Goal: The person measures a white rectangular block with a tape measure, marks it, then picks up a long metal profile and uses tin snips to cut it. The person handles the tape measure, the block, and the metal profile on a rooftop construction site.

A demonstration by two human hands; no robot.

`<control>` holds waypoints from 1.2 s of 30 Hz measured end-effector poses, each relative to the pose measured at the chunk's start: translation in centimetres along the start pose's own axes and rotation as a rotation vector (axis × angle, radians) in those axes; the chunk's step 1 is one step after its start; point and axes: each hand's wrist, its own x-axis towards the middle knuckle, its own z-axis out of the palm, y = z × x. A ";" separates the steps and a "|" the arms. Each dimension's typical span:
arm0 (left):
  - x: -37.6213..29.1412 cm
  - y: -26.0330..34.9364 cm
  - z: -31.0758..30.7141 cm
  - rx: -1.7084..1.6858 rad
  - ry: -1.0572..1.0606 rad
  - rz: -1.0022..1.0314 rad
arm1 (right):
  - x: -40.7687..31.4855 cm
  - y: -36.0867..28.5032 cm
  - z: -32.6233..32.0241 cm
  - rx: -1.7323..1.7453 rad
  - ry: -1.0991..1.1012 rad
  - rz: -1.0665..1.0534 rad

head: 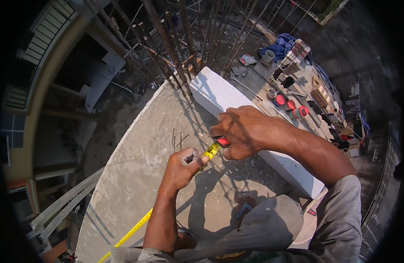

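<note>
My right hand [243, 133] grips the red and black case of a tape measure [223, 141], most of it hidden in my fingers. Between thumb and fingers, my left hand [185, 166] pinches the yellow tape blade [211, 150] just outside the case. The blade passes under my left forearm and shows again at the lower left. Beneath both hands lies a bare concrete slab [142, 171]. A long white block [221, 87], perhaps aerated concrete, lies along the slab's right edge, with my right hand and forearm over it.
Tall rusty rebar [165, 39] rises from the slab's far corner. Short bent rods [180, 140] stick up beyond my left hand. The slab's left edge [123, 138] drops to lower ground. Down on the right are red-lidded containers [290, 104], planks and a blue tarp [280, 46].
</note>
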 end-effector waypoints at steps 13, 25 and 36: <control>2.1 1.3 -0.3 0.287 0.131 0.019 | -3.3 13.5 -2.3 -0.250 0.289 0.347; 1.8 2.2 0.3 0.378 0.175 0.006 | -2.6 13.3 -0.8 -0.288 0.325 0.300; 1.5 2.5 1.3 0.501 0.289 0.106 | -1.6 10.4 0.6 -0.273 0.382 0.274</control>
